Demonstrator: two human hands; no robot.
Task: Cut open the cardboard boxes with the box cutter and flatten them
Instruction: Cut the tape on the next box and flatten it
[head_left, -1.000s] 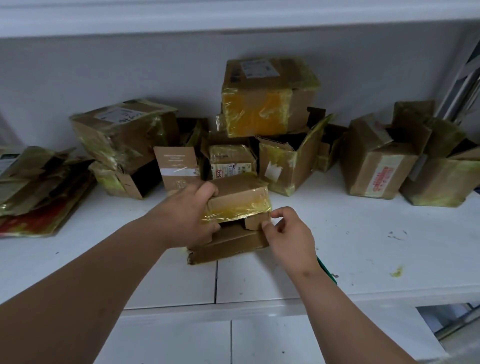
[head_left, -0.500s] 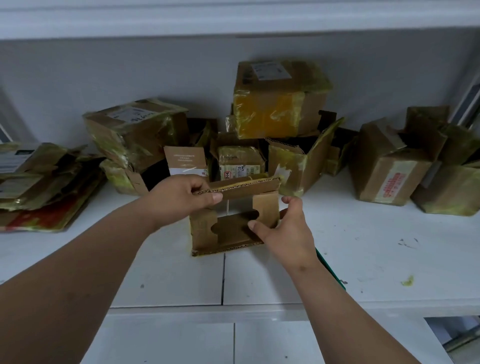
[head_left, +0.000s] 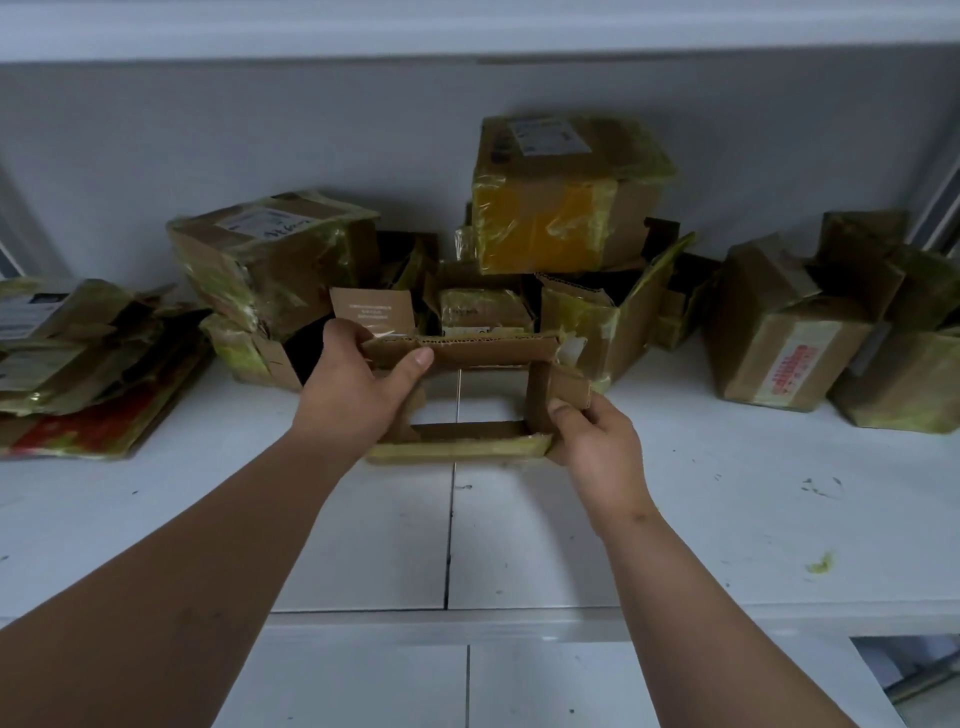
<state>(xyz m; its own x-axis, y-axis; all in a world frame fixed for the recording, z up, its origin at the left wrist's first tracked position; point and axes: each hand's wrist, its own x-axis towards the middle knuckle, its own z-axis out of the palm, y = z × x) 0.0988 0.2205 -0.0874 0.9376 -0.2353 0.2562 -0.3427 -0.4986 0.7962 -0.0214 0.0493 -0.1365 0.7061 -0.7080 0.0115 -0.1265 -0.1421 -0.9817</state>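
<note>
The small box (head_left: 462, 395) has changed form: a second ago it was a closed, taped block under both hands; half a second ago it stood partly opened; now it is a hollow sleeve, open at both ends, with the white table (head_left: 727, 493) visible through it. It stands on the table at centre, just near of the heap of boxes (head_left: 566, 192).

Left hand (head_left: 358, 395): grip pinching the sleeve's top left corner, thumb on the near face, fingers behind. Right hand (head_left: 597, 441): grip pinching the right wall at its lower corner, beside a loose flap (head_left: 569, 389).

Judgement: cutting of this box looks complete; the step in hand is collapsing the sleeve. Pushing opposite corners together should lay it flat. The flat stack (head_left: 78, 364) lies at far left. The box cutter is not in view.
</note>
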